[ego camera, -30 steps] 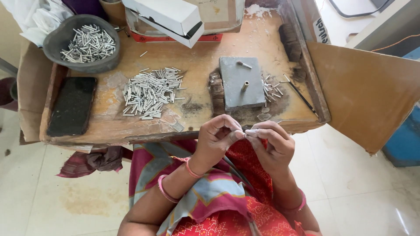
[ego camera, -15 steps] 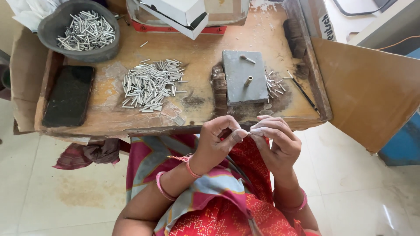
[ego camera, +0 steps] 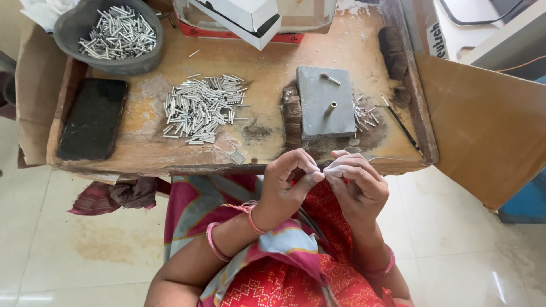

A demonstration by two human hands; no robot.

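Hands meeting just below the counter point(ego camera: 341, 74) edge, in front of the grey block point(ego camera: 319, 108): left hand point(ego camera: 287, 190) and right hand point(ego camera: 358, 185) are pinching one small pale piece point(ego camera: 331, 169) between their fingertips, which are touching. What the piece is cannot be told.

Loose metal tubes point(ego camera: 200, 108) are lying left of the block; a dark bowl of tubes point(ego camera: 111, 34) is sitting further left, at the far corner; a black phone point(ego camera: 94, 118) is resting below the bowl.

Risk, as judged: the piece is being held over the lap, clear of the counter, so a slipping pinch would be dropping it into cloth or onto the floor.

Against the earlier frame: hands are keeping the same pinch; the view is shifting slightly.
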